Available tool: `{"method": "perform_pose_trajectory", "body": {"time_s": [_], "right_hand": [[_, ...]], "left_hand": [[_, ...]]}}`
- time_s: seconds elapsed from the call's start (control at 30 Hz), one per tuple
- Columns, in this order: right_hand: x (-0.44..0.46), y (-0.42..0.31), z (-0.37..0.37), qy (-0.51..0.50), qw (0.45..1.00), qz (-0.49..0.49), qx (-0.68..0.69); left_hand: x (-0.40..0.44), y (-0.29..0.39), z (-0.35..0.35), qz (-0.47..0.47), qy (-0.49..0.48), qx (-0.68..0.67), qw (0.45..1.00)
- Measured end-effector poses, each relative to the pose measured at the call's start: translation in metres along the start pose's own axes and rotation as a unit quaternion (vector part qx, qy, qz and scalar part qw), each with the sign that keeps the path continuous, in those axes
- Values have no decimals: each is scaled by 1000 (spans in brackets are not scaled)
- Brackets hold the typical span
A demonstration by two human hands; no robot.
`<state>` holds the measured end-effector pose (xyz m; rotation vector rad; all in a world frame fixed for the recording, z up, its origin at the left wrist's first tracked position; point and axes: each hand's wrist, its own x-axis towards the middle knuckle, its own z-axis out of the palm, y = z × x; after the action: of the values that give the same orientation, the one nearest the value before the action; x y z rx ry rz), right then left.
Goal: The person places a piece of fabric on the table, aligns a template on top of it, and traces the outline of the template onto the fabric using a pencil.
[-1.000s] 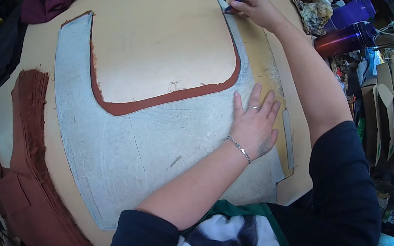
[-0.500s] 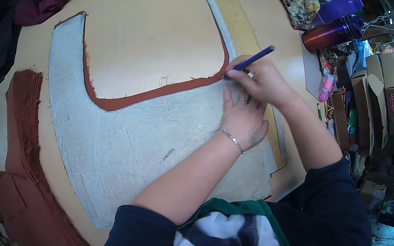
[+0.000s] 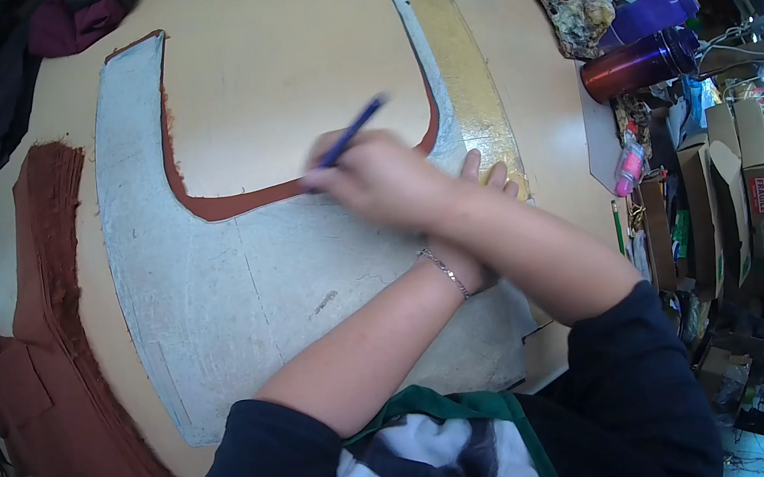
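A large grey-white pattern piece [image 3: 205, 302] with a U-shaped cutout lies over reddish-brown fabric [image 3: 250, 200], whose edge shows along the curve. My right hand [image 3: 374, 181], slightly blurred, grips a dark blue pen [image 3: 352, 132] at the bottom of the curve; the pen's tip is hidden by the fingers. Under my right forearm, my left hand [image 3: 490, 174] lies flat with fingers spread on the pattern's right part. A yellowish strip [image 3: 460, 62] runs along the pattern's right arm.
Stacked reddish-brown cut pieces [image 3: 70, 380] lie at the left. Dark and maroon cloths [image 3: 78, 22] are at the upper left. A purple-red bottle [image 3: 636, 66], a rough stone-like lump [image 3: 578, 23] and a pink bottle [image 3: 629, 167] stand or lie at the right, near cardboard boxes [image 3: 730, 190].
My right hand has moved with the pen from the top of the right arm, down its inner edge and leftward along the curve. My left hand stays on the pattern.
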<state>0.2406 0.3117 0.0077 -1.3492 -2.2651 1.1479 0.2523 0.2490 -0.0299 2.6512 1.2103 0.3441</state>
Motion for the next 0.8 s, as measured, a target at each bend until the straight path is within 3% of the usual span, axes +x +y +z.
{"method": "perform_pose_trajectory", "body": {"time_s": [0.03, 0.1, 0.17, 0.27, 0.37, 0.47, 0.57, 0.7, 0.8], "right_hand": [[-7, 8, -16, -12, 996, 92, 19], [-23, 56, -41, 82, 997, 6, 12], [-31, 84, -59, 118, 975, 102, 155], [-13, 95, -92, 84, 988, 97, 85], [24, 110, -120, 38, 987, 155, 31], [56, 100, -133, 51, 987, 140, -56], [80, 102, -135, 113, 984, 129, -48], [62, 95, -128, 201, 974, 61, 82], [25, 94, -103, 318, 916, 70, 235]], "left_hand": [[-1, -1, -4, -3, -20, -8, 1000], [0, -3, 4, -34, -75, -116, 990], [-1, 1, 12, -49, 27, -125, 991], [-1, 1, 7, -38, 8, -117, 992], [-1, -1, 7, -37, 6, -114, 993], [-1, 0, 6, -40, 5, -118, 992], [-1, -1, 6, -40, 3, -123, 992], [-2, -1, 8, -39, 8, -130, 991], [-2, -1, 9, -40, 11, -136, 990]]}}
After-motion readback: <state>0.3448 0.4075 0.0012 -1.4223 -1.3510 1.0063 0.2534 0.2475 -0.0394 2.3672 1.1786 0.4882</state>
